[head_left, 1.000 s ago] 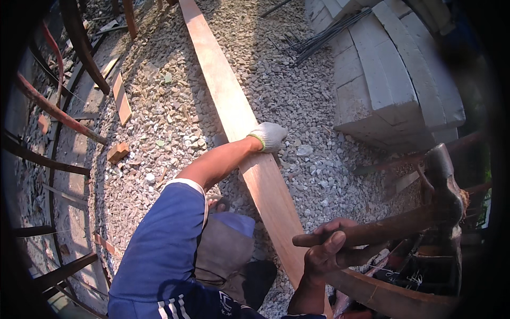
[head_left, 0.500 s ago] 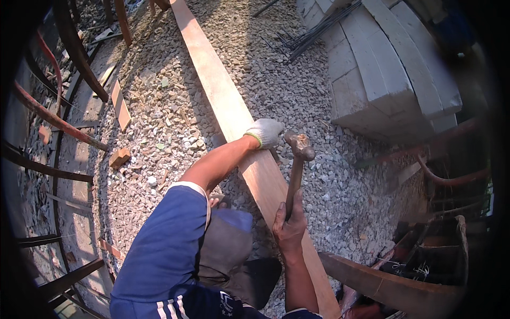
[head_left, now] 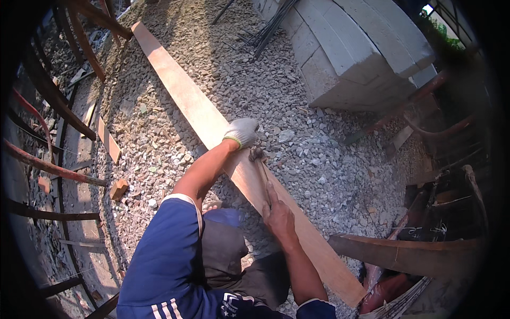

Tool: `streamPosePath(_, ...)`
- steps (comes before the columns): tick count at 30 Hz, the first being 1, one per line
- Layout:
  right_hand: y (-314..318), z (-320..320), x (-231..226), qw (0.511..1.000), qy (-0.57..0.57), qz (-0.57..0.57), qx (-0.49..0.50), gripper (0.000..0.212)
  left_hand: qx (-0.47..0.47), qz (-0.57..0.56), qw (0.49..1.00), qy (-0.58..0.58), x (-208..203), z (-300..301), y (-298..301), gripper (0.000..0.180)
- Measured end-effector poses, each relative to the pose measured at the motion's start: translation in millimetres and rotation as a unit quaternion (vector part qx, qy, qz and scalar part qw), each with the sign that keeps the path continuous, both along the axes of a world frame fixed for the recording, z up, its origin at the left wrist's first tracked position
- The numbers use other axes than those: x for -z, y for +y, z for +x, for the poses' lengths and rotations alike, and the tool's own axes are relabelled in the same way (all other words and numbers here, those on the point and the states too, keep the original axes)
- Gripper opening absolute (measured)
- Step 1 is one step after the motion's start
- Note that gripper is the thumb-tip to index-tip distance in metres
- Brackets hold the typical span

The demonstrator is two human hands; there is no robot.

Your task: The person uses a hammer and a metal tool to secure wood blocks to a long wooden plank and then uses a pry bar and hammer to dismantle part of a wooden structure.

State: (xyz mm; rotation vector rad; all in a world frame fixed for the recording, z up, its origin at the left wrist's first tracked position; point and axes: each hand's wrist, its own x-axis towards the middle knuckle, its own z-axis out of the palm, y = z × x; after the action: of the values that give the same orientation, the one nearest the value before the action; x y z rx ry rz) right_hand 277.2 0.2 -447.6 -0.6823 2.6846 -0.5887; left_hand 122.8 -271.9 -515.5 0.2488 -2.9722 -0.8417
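Note:
A long wooden plank (head_left: 183, 101) runs diagonally over the gravel, from the upper left to the lower right. My left hand (head_left: 243, 131), in a white knitted glove, is closed over the plank's far edge, its fingertips out of sight. Bare, my right hand (head_left: 278, 215) grips a hammer (head_left: 263, 173) by its wooden handle, with the thumb laid along it. The dark hammer head is down at the plank's far edge, just below the glove; whether it touches the wood I cannot tell. My bent knee is on the near side of the plank.
Pale concrete blocks (head_left: 345, 69) are stacked at the upper right, with thin dark rods (head_left: 271, 29) beside them. Curved metal bars (head_left: 53, 167) stand along the left. Small wood offcuts (head_left: 109, 141) lie on the gravel (head_left: 159, 133). Another board (head_left: 398, 252) juts in at the lower right.
The hammer has come down from its raised position to the plank. My right hand lowered with it. The view has shifted, bringing both plank ends into sight; my left hand stays on the plank.

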Motion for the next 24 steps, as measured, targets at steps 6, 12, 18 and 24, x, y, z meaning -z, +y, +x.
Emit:
streamPosePath(6, 92.9, 77.5, -15.4, 0.956, -0.226, -0.184, 0.033, 0.070, 0.009, -0.047, 0.997, -0.052, -3.9, -4.9, -1.7, 0.031)
streamPosePath(12, 160.5, 181.8, 49.9, 0.946, -0.313, -0.047, 0.066, 0.063, 0.031, -0.086, 0.995, -0.036, 14.5, -14.3, 3.0, 0.027)
streamPosePath(18, 122.7, 177.9, 122.7, 0.783, -0.489, -0.262, 0.281, 0.055, 0.014, -0.116, 0.992, -0.045, 10.3, -9.7, 0.6, 0.026)
streamPosePath(24, 117.8, 174.8, 121.6, 0.960, -0.142, -0.140, 0.195, 0.053, -0.010, -0.150, 0.987, -0.057, 6.9, -9.8, 7.2, 0.030)
